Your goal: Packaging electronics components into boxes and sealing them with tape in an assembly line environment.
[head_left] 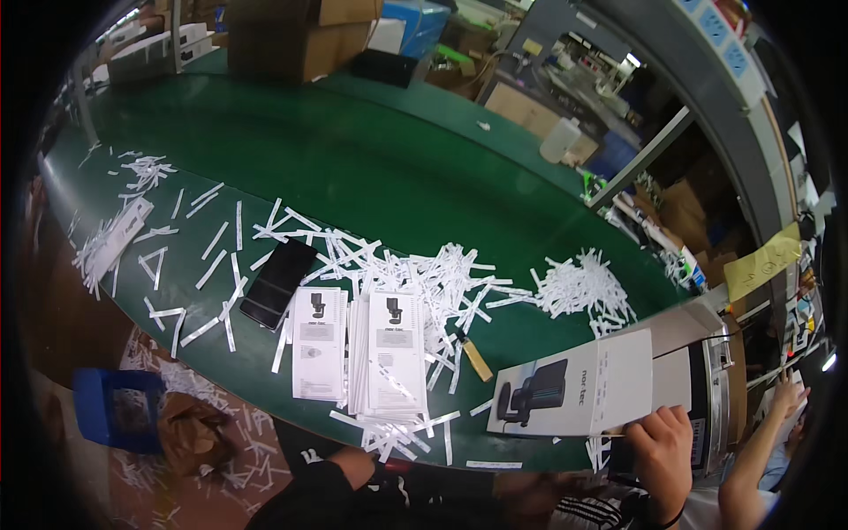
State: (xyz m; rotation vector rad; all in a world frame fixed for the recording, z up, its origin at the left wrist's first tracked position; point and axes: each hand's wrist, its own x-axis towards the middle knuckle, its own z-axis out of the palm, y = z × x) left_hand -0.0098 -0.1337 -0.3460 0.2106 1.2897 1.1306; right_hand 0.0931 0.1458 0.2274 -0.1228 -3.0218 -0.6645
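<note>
At the lower right, my right hand [662, 448], a dark band at its wrist, has its fingers curled over the near edge of a white printed box [565, 389] with a dark microphone pictured on it. The box lies at the table's edge, and its right end reaches past it. Left of it lies a small yellow-handled tool [475, 358], its kind unclear. Further left are a stack of printed leaflets [395, 353], another leaflet pile [318, 344] and a black phone [280, 283]. My left hand is out of sight.
White paper strips [450, 283] litter the green table [291, 141], with another heap [583, 287] nearer the right. A blue bin [110, 411] and a brown bag [194, 433] stand on the floor. Cartons [283, 40] stand at the back; a co-worker's arm [760, 450] shows at far right.
</note>
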